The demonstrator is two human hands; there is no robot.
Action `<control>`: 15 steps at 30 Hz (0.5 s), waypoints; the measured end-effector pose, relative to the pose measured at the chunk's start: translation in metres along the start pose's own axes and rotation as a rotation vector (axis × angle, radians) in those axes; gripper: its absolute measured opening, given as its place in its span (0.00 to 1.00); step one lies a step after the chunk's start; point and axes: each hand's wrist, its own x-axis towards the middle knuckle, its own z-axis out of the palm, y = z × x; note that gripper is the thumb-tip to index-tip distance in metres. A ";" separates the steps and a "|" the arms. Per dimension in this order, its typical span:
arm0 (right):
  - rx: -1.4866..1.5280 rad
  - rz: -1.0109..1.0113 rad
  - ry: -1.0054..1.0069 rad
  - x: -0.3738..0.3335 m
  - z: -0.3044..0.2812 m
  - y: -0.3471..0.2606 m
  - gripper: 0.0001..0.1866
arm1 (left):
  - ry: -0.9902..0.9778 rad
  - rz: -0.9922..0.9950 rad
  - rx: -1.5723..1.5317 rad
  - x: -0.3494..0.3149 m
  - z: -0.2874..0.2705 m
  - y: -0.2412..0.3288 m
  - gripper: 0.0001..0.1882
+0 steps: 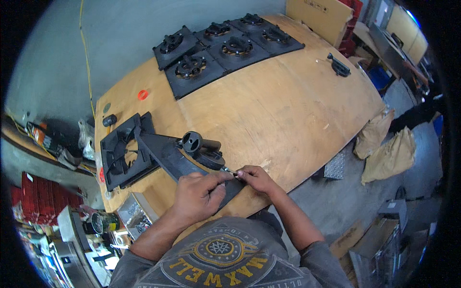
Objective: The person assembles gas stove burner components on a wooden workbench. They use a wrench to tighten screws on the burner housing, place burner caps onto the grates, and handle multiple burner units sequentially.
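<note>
Pinching a small screw (229,170) onto the flat black plastic panel (168,156), both hands closed; six finished panels (225,48) wait

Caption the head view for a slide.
Both hands, left hand and right hand, work on a black plate at a plywood table.

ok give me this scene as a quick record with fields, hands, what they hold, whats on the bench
left hand: pressed on a flat black panel at the bench's near edge
right hand: pinching a small metal part at the panel's edge
on panel: black motor unit
left of it: black square fan frame
far end: six black square fan plates in rows
surface: plywood bench
loose items: red ring, black handle part
</note>
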 end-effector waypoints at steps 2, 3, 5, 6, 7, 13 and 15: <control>-0.030 -0.020 -0.031 0.007 -0.004 -0.002 0.22 | 0.011 0.022 0.003 0.006 0.002 0.001 0.12; -0.055 -0.027 -0.048 0.008 -0.007 -0.002 0.23 | 0.024 0.032 -0.002 0.009 0.004 0.002 0.11; -0.046 0.013 -0.091 0.012 -0.008 0.006 0.24 | 0.006 0.011 0.011 0.014 0.005 0.006 0.11; -0.046 0.031 -0.122 0.014 -0.008 0.008 0.24 | 0.006 -0.006 0.021 0.016 0.004 0.008 0.10; -0.113 0.021 -0.090 0.010 -0.009 -0.004 0.25 | 0.004 -0.005 0.021 0.018 0.006 0.007 0.10; -0.303 0.046 -0.007 -0.013 -0.013 -0.047 0.27 | 0.009 -0.030 0.067 0.032 0.019 0.006 0.10; -0.297 0.051 0.024 -0.017 -0.015 -0.055 0.26 | -0.028 -0.057 0.101 0.039 0.021 0.008 0.10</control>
